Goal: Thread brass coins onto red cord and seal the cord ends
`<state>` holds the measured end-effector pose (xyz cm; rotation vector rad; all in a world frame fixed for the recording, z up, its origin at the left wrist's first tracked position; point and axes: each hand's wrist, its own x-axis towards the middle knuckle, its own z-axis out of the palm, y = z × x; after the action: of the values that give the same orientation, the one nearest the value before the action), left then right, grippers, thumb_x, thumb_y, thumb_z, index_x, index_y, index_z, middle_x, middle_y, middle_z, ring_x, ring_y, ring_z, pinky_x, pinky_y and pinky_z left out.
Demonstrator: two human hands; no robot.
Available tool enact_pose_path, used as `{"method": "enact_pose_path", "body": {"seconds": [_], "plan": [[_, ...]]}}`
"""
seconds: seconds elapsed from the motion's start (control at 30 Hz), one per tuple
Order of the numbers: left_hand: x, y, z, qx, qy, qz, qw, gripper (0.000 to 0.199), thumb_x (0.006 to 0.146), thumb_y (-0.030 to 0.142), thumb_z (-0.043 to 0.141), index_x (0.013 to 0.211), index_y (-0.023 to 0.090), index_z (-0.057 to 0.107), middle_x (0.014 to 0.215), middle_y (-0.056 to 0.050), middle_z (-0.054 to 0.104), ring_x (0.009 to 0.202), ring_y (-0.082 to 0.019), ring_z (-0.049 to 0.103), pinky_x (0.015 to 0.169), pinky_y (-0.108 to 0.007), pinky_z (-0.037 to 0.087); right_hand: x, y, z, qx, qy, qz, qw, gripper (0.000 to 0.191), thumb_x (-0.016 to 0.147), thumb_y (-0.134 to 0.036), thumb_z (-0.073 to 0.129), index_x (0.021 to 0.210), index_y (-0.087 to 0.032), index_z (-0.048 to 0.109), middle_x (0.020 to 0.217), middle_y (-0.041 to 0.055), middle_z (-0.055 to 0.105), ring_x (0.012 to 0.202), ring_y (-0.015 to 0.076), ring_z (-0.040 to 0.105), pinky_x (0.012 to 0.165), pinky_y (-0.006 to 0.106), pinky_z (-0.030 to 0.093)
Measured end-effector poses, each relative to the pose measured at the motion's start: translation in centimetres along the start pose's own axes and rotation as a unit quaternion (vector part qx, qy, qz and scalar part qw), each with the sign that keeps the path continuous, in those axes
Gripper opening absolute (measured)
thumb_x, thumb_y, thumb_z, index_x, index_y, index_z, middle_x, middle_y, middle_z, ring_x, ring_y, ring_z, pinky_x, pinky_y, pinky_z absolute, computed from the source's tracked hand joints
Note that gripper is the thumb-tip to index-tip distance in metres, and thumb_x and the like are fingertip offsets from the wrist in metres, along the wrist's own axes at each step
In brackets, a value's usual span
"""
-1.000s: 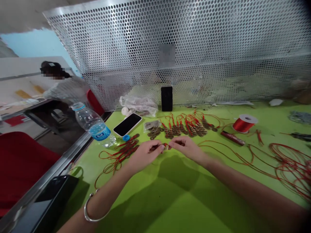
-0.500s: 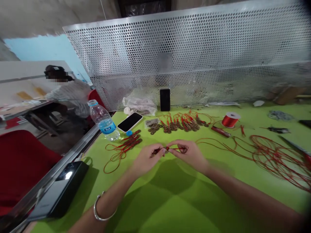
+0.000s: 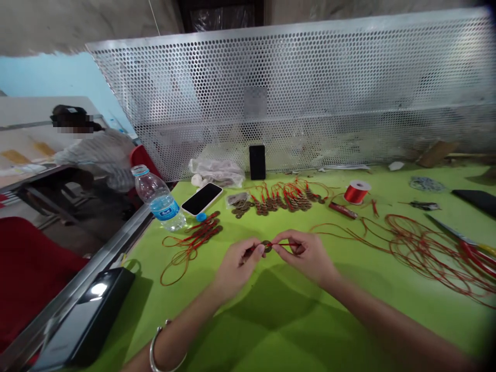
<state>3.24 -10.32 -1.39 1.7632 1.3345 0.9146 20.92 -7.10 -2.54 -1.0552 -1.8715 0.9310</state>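
Note:
Between my hands is a round brown coin [image 3: 267,246] with a red cord [image 3: 284,244] at it. My left hand [image 3: 241,261] is closed, pinching the coin at its left side; other coins seem partly hidden in the curled fingers. My right hand [image 3: 306,253] is closed on the red cord, thumb and forefinger at the coin's right edge. Finished-looking strings of coins [image 3: 203,231] with red cord loops lie left of my hands. Behind them sits a row of coin strings [image 3: 294,199] with red cord ends, beside a small plastic bag of coins [image 3: 238,200].
A water bottle [image 3: 158,201], a white-edged phone [image 3: 202,199] and a blue cap [image 3: 201,217] stand left. Rightward are a red spool [image 3: 356,192], a lighter [image 3: 343,211], tangled red cord [image 3: 411,243] and scissors [image 3: 470,250]. A perforated metal screen [image 3: 310,93] rises behind; a person [image 3: 96,152] sits far left.
My fingers have shifted at the coin, so its round face now shows more between them. The view has turned slightly right, bringing more of the scissors into sight.

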Motion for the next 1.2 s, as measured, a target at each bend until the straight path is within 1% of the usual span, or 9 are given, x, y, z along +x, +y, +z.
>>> {"method": "enact_pose_path", "body": {"seconds": [0.17,0.37,0.6,0.77,0.87,0.93,1.0,1.07,1.2], "plan": [[-0.3,-0.1,0.6,-0.013,0.022,-0.025,0.999,0.034,0.088,0.042,0.042,0.07,0.015,0.053,0.059,0.003,0.043,0.054,-0.01,0.037,0.049,-0.022,0.027,-0.1,0.6,0.2,0.0,-0.013,0.018,1.0,0.019,0.076,-0.031,0.058,0.079,-0.015,0.068,0.048,-0.007,0.025,0.044,0.0067,0.02,0.042,0.023,0.014],[0.0,-0.7,0.8,-0.053,0.014,-0.069,0.996,0.036,0.088,0.045,0.041,0.07,0.015,0.053,0.057,0.003,0.041,0.052,-0.01,0.035,0.048,-0.022,0.025,-0.3,1.2,0.5,0.011,-0.048,0.037,0.998,0.023,0.079,-0.037,0.055,0.08,-0.016,0.067,0.049,-0.0056,0.03,0.044,0.0074,0.025,0.041,0.021,0.019],[-0.2,-1.3,0.8,-0.016,-0.003,-0.054,0.998,0.035,0.089,0.039,0.041,0.065,0.016,0.05,0.058,0.003,0.041,0.053,-0.009,0.036,0.05,-0.021,0.026,-0.3,1.5,0.5,0.036,-0.078,0.069,0.994,0.023,0.077,-0.036,0.058,0.082,-0.016,0.068,0.047,-0.0072,0.025,0.041,0.0064,0.021,0.039,0.021,0.014],[-0.4,-1.1,0.9,-0.017,-0.019,-0.06,0.998,0.034,0.089,0.036,0.041,0.063,0.016,0.049,0.057,0.003,0.042,0.054,-0.009,0.037,0.049,-0.02,0.027,-0.4,1.9,0.3,-0.008,-0.066,0.027,0.997,0.021,0.077,-0.035,0.061,0.08,-0.018,0.072,0.043,-0.0043,0.041,0.038,0.006,0.025,0.037,0.021,0.018],[-0.3,-0.8,0.8,-0.037,-0.036,-0.069,0.996,0.034,0.089,0.036,0.041,0.064,0.016,0.05,0.057,0.003,0.043,0.054,-0.009,0.038,0.049,-0.02,0.028,-0.5,2.1,0.0,-0.027,-0.051,-0.033,0.998,0.019,0.08,-0.033,0.06,0.081,-0.021,0.074,0.053,0.0011,0.061,0.04,0.008,0.043,0.04,0.02,0.031],[-0.4,-0.5,0.8,-0.041,-0.048,-0.071,0.995,0.034,0.089,0.036,0.041,0.064,0.016,0.052,0.057,0.003,0.044,0.054,-0.009,0.039,0.049,-0.02,0.028,-0.5,2.0,-0.2,-0.019,-0.052,-0.046,0.997,0.018,0.081,-0.034,0.06,0.082,-0.022,0.074,0.063,0.0036,0.068,0.047,0.0108,0.054,0.046,0.021,0.039],[-0.4,-0.4,0.7,-0.039,-0.06,-0.068,0.995,0.034,0.089,0.036,0.041,0.064,0.016,0.052,0.057,0.003,0.044,0.054,-0.009,0.04,0.049,-0.02,0.028,-0.5,2.0,-0.3,-0.006,-0.061,-0.021,0.998,0.02,0.08,-0.036,0.06,0.08,-0.022,0.074,0.061,0.0037,0.067,0.047,0.0116,0.053,0.045,0.021,0.038],[-0.5,-0.4,0.6,-0.032,-0.065,-0.063,0.995,0.034,0.089,0.036,0.041,0.063,0.016,0.052,0.057,0.003,0.044,0.054,-0.009,0.041,0.049,-0.02,0.029,-0.6,2.0,-0.2,0.019,-0.087,0.034,0.995,0.023,0.079,-0.04,0.059,0.08,-0.022,0.074,0.055,0.0029,0.063,0.042,0.0104,0.046,0.04,0.021,0.032],[-0.5,-0.5,0.7,0.036,-0.069,-0.033,0.996,0.034,0.09,0.034,0.041,0.063,0.016,0.051,0.056,0.003,0.044,0.053,-0.009,0.041,0.05,-0.021,0.029,-0.7,2.1,-0.1,0.099,-0.156,0.13,0.974,0.026,0.077,-0.041,0.059,0.079,-0.019,0.073,0.056,0.0027,0.06,0.044,0.0089,0.039,0.039,0.021,0.027]]}}
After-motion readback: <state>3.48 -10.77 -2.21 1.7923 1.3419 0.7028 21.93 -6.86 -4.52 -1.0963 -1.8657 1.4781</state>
